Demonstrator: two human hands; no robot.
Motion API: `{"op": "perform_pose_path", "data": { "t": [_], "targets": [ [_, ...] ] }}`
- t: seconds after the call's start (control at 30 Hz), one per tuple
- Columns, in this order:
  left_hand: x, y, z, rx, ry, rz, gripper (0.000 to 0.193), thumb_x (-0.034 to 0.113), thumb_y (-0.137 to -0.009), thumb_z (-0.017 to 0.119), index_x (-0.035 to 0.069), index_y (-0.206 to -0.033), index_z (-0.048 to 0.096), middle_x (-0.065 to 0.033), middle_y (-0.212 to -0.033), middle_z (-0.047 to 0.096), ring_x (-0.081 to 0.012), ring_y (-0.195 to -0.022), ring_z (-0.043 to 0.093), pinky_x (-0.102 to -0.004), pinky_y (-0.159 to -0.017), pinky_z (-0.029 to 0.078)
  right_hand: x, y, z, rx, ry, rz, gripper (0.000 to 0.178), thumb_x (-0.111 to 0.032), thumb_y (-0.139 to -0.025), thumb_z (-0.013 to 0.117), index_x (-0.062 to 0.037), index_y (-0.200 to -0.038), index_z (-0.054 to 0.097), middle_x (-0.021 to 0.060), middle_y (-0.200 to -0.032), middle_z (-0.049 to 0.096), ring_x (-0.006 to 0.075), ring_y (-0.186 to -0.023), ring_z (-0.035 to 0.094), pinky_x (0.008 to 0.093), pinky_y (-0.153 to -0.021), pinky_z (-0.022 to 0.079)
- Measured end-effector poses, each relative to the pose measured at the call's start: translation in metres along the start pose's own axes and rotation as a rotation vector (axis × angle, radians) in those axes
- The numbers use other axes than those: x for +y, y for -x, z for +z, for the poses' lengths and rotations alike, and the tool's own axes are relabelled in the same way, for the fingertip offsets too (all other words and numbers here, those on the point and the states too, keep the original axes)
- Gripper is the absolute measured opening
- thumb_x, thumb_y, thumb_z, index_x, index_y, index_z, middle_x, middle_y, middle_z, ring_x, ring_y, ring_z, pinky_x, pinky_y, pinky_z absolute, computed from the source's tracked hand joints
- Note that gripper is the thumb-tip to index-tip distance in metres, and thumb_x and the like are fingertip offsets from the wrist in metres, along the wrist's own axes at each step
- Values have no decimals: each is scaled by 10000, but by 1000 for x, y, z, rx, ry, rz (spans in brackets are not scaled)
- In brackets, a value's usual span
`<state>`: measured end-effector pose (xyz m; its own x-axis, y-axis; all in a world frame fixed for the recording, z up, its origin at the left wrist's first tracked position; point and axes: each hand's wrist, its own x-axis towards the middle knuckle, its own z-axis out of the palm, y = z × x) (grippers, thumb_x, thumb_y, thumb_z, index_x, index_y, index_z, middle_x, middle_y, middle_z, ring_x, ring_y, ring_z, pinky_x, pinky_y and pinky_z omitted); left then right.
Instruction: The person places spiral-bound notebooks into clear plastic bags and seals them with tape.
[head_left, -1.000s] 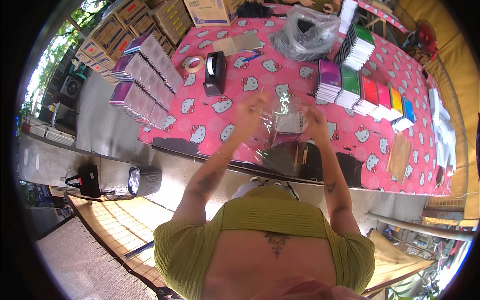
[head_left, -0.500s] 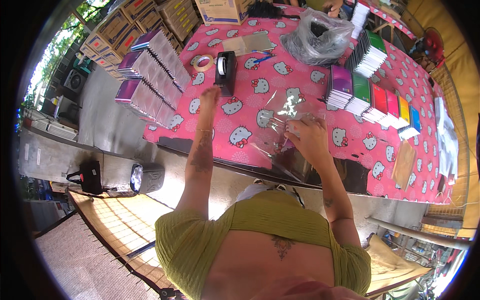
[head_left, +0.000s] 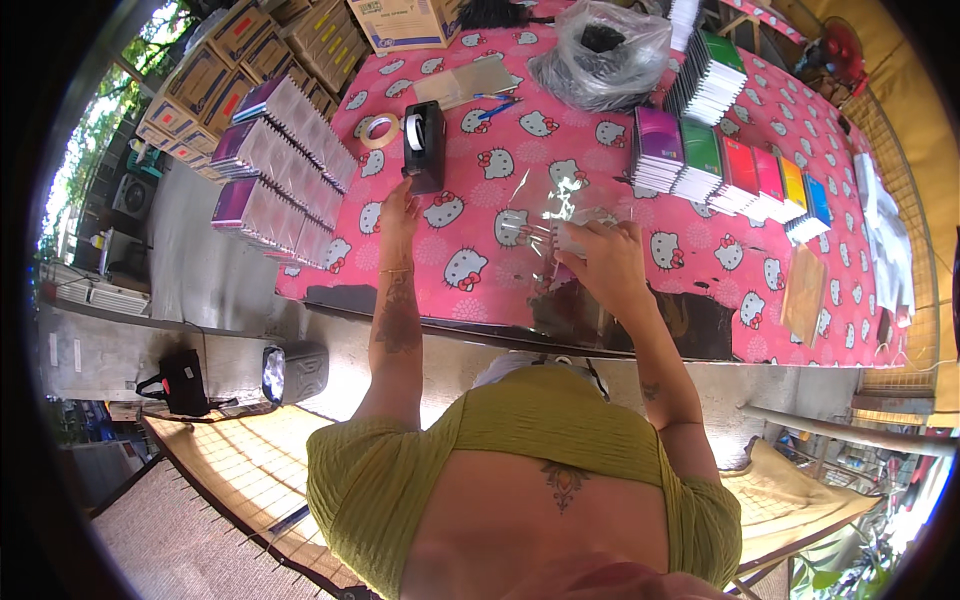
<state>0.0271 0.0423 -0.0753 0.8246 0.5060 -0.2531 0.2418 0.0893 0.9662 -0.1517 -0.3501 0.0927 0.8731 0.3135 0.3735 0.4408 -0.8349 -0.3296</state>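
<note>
Clear plastic film (head_left: 562, 200), one sheet, glossy; lies near the front edge of the pink printed table cover (head_left: 480, 222), reaching under and around the small notebook.
Small notebook (head_left: 564, 243), one, coil-edged; on the film, partly hidden by the hand above.
Right hand (head_left: 608, 262): fingers bent over the notebook, thumb set apart from them; whether gripping or only pressing, cannot tell.
Left hand (head_left: 399, 212): well apart from the right, fingers partly curled, tips at the dispenser's near end; whether anything is pinched there, cannot tell.
Tape dispenser (head_left: 427, 150), black, one; directly beyond the left hand, the nearer of the two, its long axis running away from the person; leftward of and beyond the notebook.
Stacked purple notebooks (head_left: 272, 175); left.
Coloured notebooks (head_left: 725, 180), in a row; right.
Roll of tape (head_left: 380, 132); just left of the dispenser.
Pens (head_left: 497, 106); beyond.
Plastic bag (head_left: 610, 65), translucent; far side.
</note>
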Motion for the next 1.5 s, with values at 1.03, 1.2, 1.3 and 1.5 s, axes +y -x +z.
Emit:
{"op": "perform_pose_path", "data": {
  "t": [1.03, 1.2, 1.3, 1.5],
  "targets": [
    [84, 204, 148, -1094, -481, 1136, 147, 165, -817, 782, 196, -960, 789, -63, -1483, 424, -284, -1364, 365, -456, -1107, 318, 84, 49, 36, -38, -308, -106, 539, -239, -665, 868, -135, -1157, 674, 109, -1261, 550, 308, -1263, 458, 481, -1029, 363],
    [66, 214, 174, -971, -482, 1370, 191, 175, -790, 793, 231, -973, 786, -105, -1520, 384, -331, -1382, 333, -513, -1128, 274, 86, 55, 53, -32, -239, -91, 504, -258, -692, 843, -173, -1168, 700, 142, -1439, 419, 356, -1362, 360, 511, -1056, 339],
    [44, 214, 177, -887, -494, 1313, 503, 226, -748, 825, 287, -1224, 672, -124, -1519, 374, -413, -1348, 342, -556, -1100, 279, 86, 54, 60, -17, -324, -68, 482, -231, -714, 824, -176, -1178, 707, 149, -1509, 342, 384, -1380, 329, 532, -1072, 329],
    [50, 229, 186, -676, -409, 1110, 846, 254, -789, 816, 118, -1479, 345, -226, -1479, 401, -338, -1345, 418, -495, -1088, 358, 98, 49, 65, 6, -640, -23, 435, -197, -784, 783, -182, -1210, 699, 143, -1511, 322, 327, -1337, 390, 465, -1003, 435]
  ]
}}
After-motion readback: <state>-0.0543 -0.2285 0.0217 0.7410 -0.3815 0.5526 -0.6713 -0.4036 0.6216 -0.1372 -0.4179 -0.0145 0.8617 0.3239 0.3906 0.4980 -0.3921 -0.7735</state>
